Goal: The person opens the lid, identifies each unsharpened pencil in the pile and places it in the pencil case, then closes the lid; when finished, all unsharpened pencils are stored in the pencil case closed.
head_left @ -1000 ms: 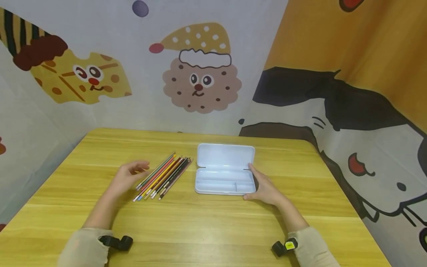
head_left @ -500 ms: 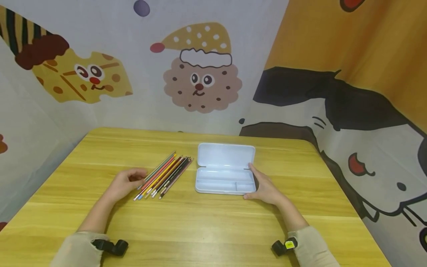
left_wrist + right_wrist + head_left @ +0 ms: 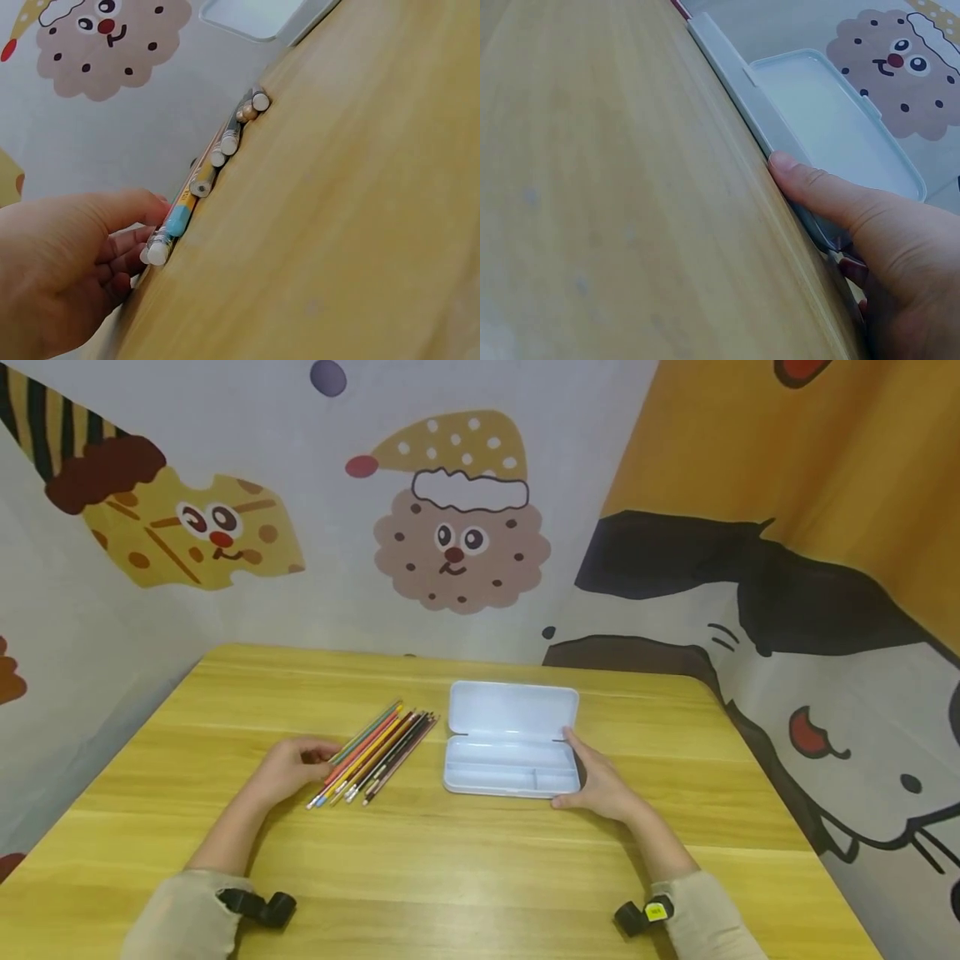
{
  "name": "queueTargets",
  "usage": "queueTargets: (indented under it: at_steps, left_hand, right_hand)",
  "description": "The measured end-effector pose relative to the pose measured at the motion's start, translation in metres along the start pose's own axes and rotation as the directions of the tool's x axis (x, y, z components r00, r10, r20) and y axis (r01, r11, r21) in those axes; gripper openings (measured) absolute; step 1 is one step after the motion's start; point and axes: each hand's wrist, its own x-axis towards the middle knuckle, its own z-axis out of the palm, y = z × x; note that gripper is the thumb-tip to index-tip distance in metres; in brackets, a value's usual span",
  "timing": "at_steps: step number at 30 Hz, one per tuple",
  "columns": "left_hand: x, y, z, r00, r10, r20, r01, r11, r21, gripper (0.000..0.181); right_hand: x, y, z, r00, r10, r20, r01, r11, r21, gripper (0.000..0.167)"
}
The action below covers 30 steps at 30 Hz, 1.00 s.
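Note:
In the head view, a row of pencils point(image 3: 375, 756) lies slanted on the table, left of a pale blue case point(image 3: 512, 768). My left hand point(image 3: 288, 770) is at the row's left edge, thumb and curled fingers pinching the leftmost, greenish pencil point(image 3: 366, 732); its near end is hidden. The left wrist view has my left hand point(image 3: 67, 262) beside several white eraser ends point(image 3: 157, 253) and a blue one point(image 3: 178, 220). The case stands open with its lid point(image 3: 513, 708) back. My right hand point(image 3: 603, 787) grips its right end, thumb point(image 3: 810, 184) on the front edge.
A yellow wood-grain table point(image 3: 465, 868) carries everything. Behind it hangs a cloth with cartoon figures point(image 3: 461, 552). Dark wrist cameras point(image 3: 258, 907) are strapped over the beige sleeves point(image 3: 183, 914).
My left hand has closed its fingers at the left edge of the row, and the greenish pencil has shifted slightly. My right hand and the case keep their places; the head view has shifted slightly.

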Motion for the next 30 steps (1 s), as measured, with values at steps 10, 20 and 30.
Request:
queueTargets:
  at_steps: [10,20,30]
  left_hand:
    - [0.0032,-0.0007,0.0043,0.999,-0.035,0.008,0.035,0.999,-0.027,0.033]
    - [0.0024,-0.0026,0.0059,0.993,-0.109,-0.048,0.107,0.993,-0.05,0.032]
    - [0.0002,0.0002,0.0029,0.989,-0.118,-0.091,0.111,0.99,-0.083,0.03]
  right_hand:
    - [-0.0019,0.0004,-0.0007,1.0,-0.004,0.006,0.004,1.0,-0.002,0.125]
    - [-0.0016,-0.0006,-0.0013,1.0,-0.019,-0.006,0.019,1.0,-0.008,0.123]
    - [-0.0007,-0.0027,-0.0015,1.0,-0.001,0.001,0.001,1.0,-0.012,0.124]
